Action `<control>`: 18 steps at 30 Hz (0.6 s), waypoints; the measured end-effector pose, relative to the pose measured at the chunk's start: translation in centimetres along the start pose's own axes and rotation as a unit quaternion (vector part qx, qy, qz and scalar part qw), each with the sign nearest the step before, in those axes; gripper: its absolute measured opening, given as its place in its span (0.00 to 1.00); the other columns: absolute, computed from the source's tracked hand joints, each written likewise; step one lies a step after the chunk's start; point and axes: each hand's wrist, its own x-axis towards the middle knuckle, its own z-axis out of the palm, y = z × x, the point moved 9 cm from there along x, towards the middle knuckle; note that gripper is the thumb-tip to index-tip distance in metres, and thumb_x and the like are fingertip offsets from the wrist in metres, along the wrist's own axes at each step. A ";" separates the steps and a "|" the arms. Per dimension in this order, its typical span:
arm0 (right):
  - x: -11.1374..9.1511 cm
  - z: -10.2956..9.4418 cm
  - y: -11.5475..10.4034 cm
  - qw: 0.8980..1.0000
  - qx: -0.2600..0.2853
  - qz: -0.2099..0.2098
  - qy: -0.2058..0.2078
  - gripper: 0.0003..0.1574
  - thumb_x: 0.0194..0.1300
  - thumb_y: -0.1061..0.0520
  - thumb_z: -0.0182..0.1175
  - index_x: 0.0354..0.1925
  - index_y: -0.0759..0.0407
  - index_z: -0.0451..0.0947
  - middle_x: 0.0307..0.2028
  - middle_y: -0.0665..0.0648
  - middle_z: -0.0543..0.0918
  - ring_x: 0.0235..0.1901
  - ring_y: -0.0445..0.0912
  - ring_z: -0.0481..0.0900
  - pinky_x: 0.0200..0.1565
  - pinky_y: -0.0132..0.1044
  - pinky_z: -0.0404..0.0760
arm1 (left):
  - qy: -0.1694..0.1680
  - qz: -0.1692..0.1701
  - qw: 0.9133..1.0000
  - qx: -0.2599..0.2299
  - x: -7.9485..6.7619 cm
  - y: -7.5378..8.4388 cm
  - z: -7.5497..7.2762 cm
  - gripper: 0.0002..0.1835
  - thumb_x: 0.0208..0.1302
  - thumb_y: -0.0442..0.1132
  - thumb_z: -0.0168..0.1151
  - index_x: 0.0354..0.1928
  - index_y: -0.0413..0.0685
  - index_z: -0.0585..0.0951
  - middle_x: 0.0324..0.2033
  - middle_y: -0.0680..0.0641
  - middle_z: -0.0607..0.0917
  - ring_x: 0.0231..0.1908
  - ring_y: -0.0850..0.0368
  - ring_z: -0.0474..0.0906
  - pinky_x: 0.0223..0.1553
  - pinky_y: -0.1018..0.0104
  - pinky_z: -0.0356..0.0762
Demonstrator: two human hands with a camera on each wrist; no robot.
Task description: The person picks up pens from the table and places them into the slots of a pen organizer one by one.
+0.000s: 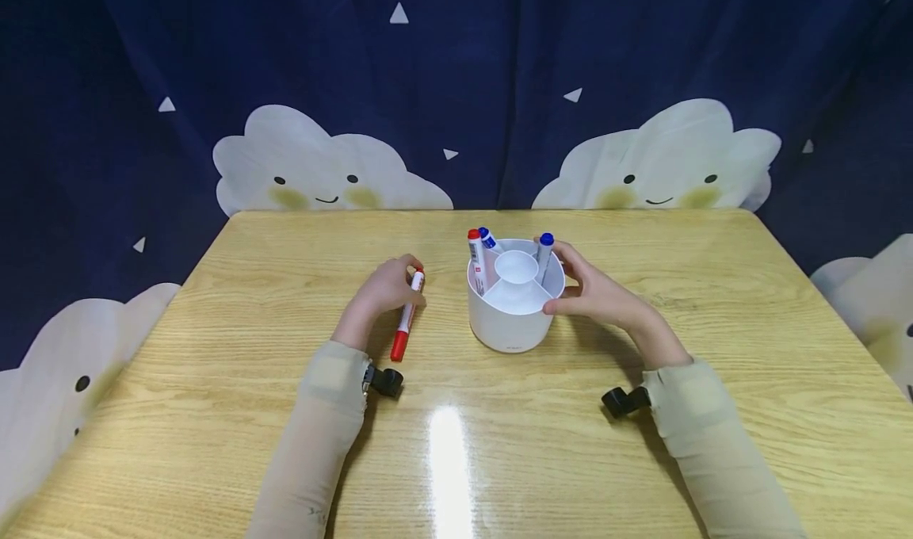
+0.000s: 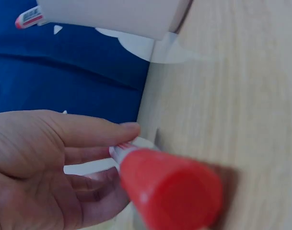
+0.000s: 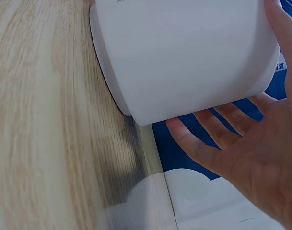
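My left hand [image 1: 391, 287] pinches a red-capped white marker [image 1: 408, 317] between thumb and fingers, left of the pen holder. In the left wrist view the marker's red cap [image 2: 172, 189] points at the camera, close over the tabletop. A round white pen holder [image 1: 508, 326] stands upright on the table, divided into compartments around a central cup. My right hand [image 1: 588, 289] grips its right side, thumb at the near rim and fingers around the far side. In it stand a red-capped marker [image 1: 476, 263] on the left, a blue-capped one [image 1: 488, 238] behind, and another blue-capped one [image 1: 544, 258] on the right.
The wooden table [image 1: 214, 412] carries a bright light reflection near its front. Behind it hangs a dark blue curtain [image 1: 471, 63] with white clouds and triangles. A small black camera is strapped at each wrist.
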 end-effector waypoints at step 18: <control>0.0 0.1 0.1 1.000 0.004 0.001 0.001 0.55 0.52 0.62 0.66 0.69 0.49 0.44 0.65 0.54 0.55 0.63 0.52 0.57 0.55 0.48 0.71 | 0.156 0.058 0.977 -0.132 -1.6 1.9 -5.2 0.30 0.50 0.33 0.65 0.57 0.45 0.68 0.39 0.41 0.75 0.32 0.49 0.74 0.28 0.65 0.74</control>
